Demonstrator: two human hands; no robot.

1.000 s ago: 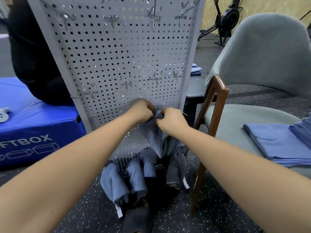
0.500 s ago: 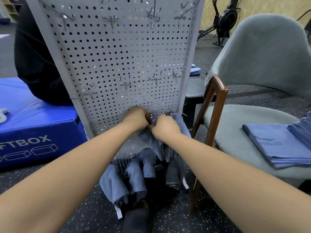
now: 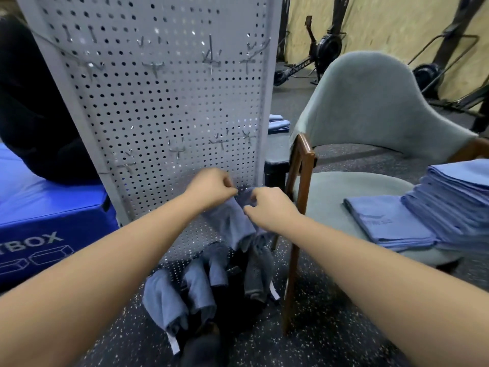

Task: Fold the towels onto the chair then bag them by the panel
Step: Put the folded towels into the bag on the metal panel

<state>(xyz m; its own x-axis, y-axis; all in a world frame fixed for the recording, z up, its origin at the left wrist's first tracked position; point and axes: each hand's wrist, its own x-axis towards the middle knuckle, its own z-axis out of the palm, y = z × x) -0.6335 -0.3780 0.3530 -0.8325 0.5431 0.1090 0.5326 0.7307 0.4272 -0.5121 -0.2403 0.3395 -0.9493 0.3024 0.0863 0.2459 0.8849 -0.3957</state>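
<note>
Both hands hold one crumpled blue towel [image 3: 232, 223] up in front of the grey perforated panel [image 3: 164, 107]. My left hand [image 3: 211, 188] pinches its top edge at the left, and my right hand [image 3: 267, 207] grips it at the right. Under it, several more blue towels [image 3: 185, 290] hang out of a dark bag [image 3: 232, 300] on the floor at the panel's foot. On the seat of the grey-green chair [image 3: 370, 123] at the right lie a single folded blue towel [image 3: 383, 223] and a tall stack of folded ones [image 3: 455, 202].
A blue foam box [image 3: 45, 213] stands at the left with a dark-clothed person [image 3: 29, 115] sitting on it. The chair's wooden leg [image 3: 293, 250] stands right next to the bag. Behind the panel are a dark stool [image 3: 276, 160] bearing folded towels, and exercise machines at the back wall.
The towel stays held at the panel; my hands have shifted their hold on its top edge. The view has lifted and turned right, so the tall stack on the chair shows now.
</note>
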